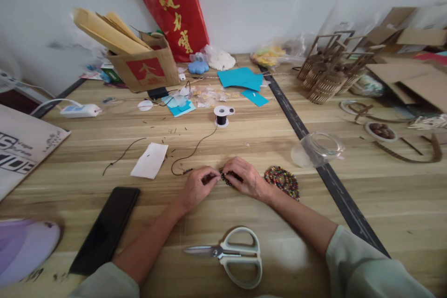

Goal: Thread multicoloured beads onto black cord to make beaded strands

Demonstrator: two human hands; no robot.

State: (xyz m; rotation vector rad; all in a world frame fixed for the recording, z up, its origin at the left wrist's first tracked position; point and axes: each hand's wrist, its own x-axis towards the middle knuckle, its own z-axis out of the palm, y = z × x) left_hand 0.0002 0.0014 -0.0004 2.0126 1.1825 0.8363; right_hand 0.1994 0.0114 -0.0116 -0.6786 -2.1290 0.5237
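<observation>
My left hand (200, 187) is closed in a pinch, thumb and forefinger tips together. A black beaded cord (187, 171) runs up to its knuckles, and its fingers appear to grip that cord. Fingertips almost touching it, my right hand (247, 179) is closed over a small cluster of dark beads (227, 178), which its fingers partly cover. The cord leads back in a loop to a white spool (221, 116) of black cord. Just right of my right wrist lies a coiled string of multicoloured beads (282, 182). Scissors (240, 256) with pale handles rest in front of me.
A black phone (104, 230) and a white paper slip (149, 160) lie to the left. A clear plastic container (317, 150) stands right, near a dark strip (335, 195) across the table. Farther back are a cardboard box (143, 67), blue cards (240, 79) and small woven baskets (324, 77).
</observation>
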